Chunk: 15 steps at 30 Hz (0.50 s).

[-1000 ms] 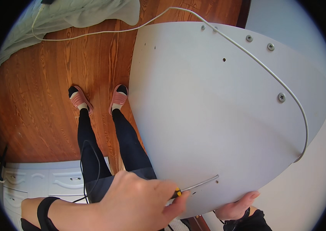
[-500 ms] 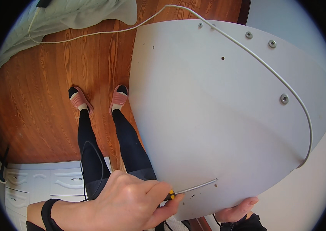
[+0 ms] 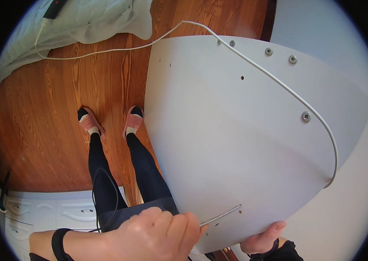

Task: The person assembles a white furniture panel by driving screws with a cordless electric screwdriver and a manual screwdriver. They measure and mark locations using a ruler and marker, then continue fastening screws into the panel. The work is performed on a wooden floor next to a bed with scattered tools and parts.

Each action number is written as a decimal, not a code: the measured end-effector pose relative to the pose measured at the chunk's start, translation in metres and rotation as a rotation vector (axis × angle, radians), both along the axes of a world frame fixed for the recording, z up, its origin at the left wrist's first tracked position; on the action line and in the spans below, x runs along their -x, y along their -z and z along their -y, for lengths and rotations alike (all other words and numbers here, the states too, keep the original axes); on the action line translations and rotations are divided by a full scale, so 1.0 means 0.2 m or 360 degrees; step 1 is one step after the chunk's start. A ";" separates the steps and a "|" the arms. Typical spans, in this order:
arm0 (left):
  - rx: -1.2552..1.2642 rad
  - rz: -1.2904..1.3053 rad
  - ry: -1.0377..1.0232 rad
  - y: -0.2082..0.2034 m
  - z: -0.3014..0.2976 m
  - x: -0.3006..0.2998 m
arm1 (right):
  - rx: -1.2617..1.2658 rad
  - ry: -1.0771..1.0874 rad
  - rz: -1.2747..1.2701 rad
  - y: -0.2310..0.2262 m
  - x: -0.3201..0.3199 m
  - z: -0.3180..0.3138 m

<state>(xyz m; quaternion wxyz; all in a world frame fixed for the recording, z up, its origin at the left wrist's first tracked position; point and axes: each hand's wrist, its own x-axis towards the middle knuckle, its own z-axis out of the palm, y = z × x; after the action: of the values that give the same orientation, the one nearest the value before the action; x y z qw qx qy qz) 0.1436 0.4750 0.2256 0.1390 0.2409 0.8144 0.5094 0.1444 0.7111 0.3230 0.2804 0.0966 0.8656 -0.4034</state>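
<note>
My left hand (image 3: 158, 237) is closed in a fist around a screwdriver (image 3: 221, 215), its handle hidden in the fingers. The thin metal shaft points right, over a large white board (image 3: 218, 143). Its tip lies beside a small hole (image 3: 240, 212) near the board's lower end; whether it touches the surface, I cannot tell. At that lower end my right hand (image 3: 262, 239) grips the edge, thumb on the face and the other fingers mostly hidden. Several cross-head screws, one larger (image 3: 306, 116), sit toward the board's far and right sides.
A white cable (image 3: 279, 80) runs across the board toward a black device (image 3: 55, 8) on a pale quilted cover (image 3: 101, 19). My legs (image 3: 149, 169) in pink slippers stand on the wooden floor (image 3: 40, 130) left of the board. White drawers (image 3: 75, 209) lie at lower left.
My left hand has turned over the screwdriver, so its yellow and black handle no longer shows. The shaft tip stays near the same hole. The whole view has shifted slightly.
</note>
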 end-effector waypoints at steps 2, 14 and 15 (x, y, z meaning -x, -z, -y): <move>0.0094 -0.0425 -0.0140 -0.01 0.00 0.00 | 0.0012 -0.0012 0.0012 -0.01 0.00 0.00; -0.0468 0.1336 0.0005 -0.04 0.04 0.00 | -0.0324 0.0253 -0.0414 0.01 -0.14 0.09; -0.0284 0.0804 -0.0049 -0.03 0.04 0.00 | -0.0292 0.0263 -0.0399 0.01 -0.14 0.09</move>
<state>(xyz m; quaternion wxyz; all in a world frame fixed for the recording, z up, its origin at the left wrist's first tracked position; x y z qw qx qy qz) 0.1439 0.4675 0.2325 0.3083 0.1050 0.7092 0.6252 0.1728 0.6934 0.3203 0.1262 0.1415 0.9161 -0.3533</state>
